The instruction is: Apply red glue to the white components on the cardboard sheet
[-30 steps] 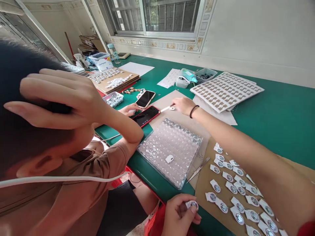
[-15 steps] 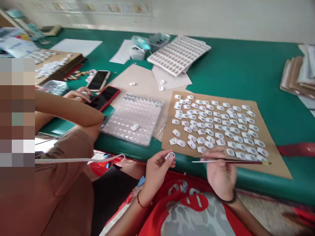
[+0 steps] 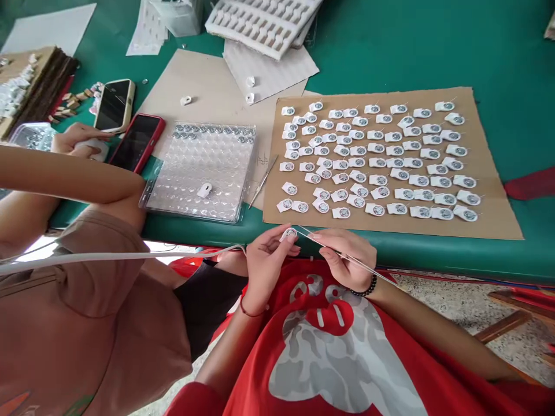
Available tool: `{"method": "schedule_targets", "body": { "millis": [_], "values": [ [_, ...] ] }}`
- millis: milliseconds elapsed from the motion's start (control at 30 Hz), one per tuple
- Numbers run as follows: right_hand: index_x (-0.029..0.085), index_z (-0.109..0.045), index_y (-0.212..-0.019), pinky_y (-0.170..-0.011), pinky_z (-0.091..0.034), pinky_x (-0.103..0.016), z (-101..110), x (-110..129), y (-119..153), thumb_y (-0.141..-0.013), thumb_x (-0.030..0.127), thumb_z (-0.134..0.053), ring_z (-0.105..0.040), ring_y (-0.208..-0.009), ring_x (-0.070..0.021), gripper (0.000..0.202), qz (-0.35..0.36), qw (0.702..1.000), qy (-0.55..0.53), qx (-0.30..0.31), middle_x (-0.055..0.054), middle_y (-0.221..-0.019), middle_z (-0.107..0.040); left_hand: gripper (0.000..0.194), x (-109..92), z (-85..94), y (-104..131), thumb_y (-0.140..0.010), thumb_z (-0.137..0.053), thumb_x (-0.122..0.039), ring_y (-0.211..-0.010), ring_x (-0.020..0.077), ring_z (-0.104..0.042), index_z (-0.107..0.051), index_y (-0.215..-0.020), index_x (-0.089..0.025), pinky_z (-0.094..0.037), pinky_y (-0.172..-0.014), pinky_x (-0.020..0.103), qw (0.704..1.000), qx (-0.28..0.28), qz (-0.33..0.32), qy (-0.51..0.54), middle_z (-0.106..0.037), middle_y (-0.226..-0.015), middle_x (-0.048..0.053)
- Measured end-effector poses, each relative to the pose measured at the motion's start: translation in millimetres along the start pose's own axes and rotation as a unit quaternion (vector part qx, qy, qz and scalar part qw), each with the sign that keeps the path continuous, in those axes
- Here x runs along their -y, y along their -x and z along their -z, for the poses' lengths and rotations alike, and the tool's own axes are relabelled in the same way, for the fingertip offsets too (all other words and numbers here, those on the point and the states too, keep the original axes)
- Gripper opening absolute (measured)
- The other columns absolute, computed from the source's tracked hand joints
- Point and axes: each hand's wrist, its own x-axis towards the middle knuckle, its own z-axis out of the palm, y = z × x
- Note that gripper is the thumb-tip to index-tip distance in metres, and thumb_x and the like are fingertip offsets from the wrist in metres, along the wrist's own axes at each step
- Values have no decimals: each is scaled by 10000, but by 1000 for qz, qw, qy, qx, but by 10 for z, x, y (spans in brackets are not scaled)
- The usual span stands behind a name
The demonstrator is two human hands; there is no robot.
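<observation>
My left hand (image 3: 267, 257) is closed, pinching a small white tab with a round, dark-rimmed face (image 3: 288, 234) between thumb and fingers. In my right hand (image 3: 349, 257) is a long thin pointed tool (image 3: 368, 268); its exact kind is unclear. The tool's tip is close to the tab, but I cannot tell whether they touch. Just beyond both hands, a brown cardboard sheet (image 3: 489, 214) carries several rows of similar white tabs (image 3: 376, 163).
A clear plastic tray (image 3: 195, 205) with metallic round pieces in its far rows lies left of the cardboard. A pair of tweezers (image 3: 263, 182) rests between them. At left are a co-worker's hand (image 3: 80, 138), a red-cased phone (image 3: 139, 141) and another phone (image 3: 115, 104). A white slotted tray (image 3: 264, 23) stands behind.
My right hand has swung the tool over towards my left hand, bringing its tip close to the held tab. The view has tilted down.
</observation>
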Motion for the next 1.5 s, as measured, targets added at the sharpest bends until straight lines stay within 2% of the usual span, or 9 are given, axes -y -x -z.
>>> {"method": "schedule_targets", "body": {
  "millis": [233, 700, 933, 1133, 1300, 1500],
  "values": [
    [133, -596, -963, -726, -512, -224, 9, 27, -39, -832, 107, -547, -641, -802, -134, 142, 21, 999, 37, 13, -77, -857, -681, 268, -34, 8, -4, -670, -729, -312, -549, 117, -644, -689, -900, -182, -563, -547, 210, 1000, 13, 16, -9, -695, -690, 8],
    [152, -572, -963, -696, -522, -224, 12, 30, -61, -857, 131, -528, -639, -774, -123, 117, 36, 997, 69, 30, -64, -842, -680, 251, -9, 8, -11, -669, -734, -289, -556, 112, -649, -692, -895, -189, -556, -552, 193, 999, 22, 13, 18, -697, -693, 1],
    [136, -580, -948, -646, -514, -215, 9, 42, -79, -835, 103, -561, -628, -752, -121, 118, 75, 992, 85, 52, -71, -808, -669, 248, -29, 27, -31, -672, -731, -301, -556, 123, -647, -689, -887, -183, -559, -556, 221, 998, 39, 35, 23, -700, -702, 10],
    [134, -581, -989, -713, -523, -228, -32, 14, 7, -797, 85, -608, -620, -867, -134, 200, 99, 988, 94, 69, -86, -905, -656, 203, -63, 28, -43, -671, -734, -288, -549, 108, -644, -692, -849, -199, -553, -546, 199, 996, 46, 56, 47, -699, -685, -9],
    [122, -590, -970, -709, -538, -249, -39, 21, 3, -802, 96, -601, -626, -885, -163, 170, 115, 986, 100, 69, -109, -904, -651, 190, -83, 18, -42, -667, -737, -283, -557, 110, -647, -693, -831, -199, -553, -551, 201, 995, 45, 65, 60, -702, -693, -8],
    [124, -592, -981, -769, -547, -265, -27, 4, 13, -788, 76, -603, -619, -958, -183, 199, 130, 985, 102, 42, -125, -961, -641, 202, -84, -11, -28, -655, -742, -299, -556, 114, -644, -699, -817, -188, -549, -548, 206, 997, 24, 54, 50, -700, -687, 2]
  ]
}}
